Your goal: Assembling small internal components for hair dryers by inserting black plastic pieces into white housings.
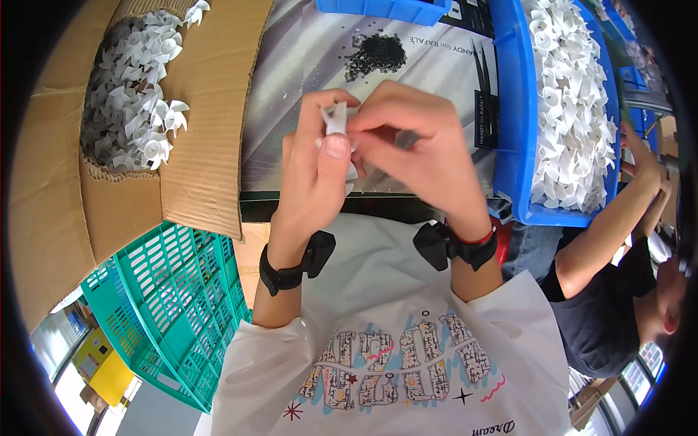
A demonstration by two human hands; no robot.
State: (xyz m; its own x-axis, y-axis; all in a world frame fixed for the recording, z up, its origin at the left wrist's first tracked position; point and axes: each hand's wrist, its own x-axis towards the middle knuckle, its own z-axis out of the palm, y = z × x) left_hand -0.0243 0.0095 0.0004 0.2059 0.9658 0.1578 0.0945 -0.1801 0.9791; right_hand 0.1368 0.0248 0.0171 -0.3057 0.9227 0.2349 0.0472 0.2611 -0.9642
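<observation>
Your fingers are clamped on one small white plastic fan piece, held above the grey tabletop sheet by your left hand and right hand together. One cardboard box of white fan pieces sits left, one blue bin right, one green crate below.

The person is wearing a white short-sleeved shirt with a patterned print at six o'clock, black wrist straps on both bare forearms, and a thin red band.
</observation>
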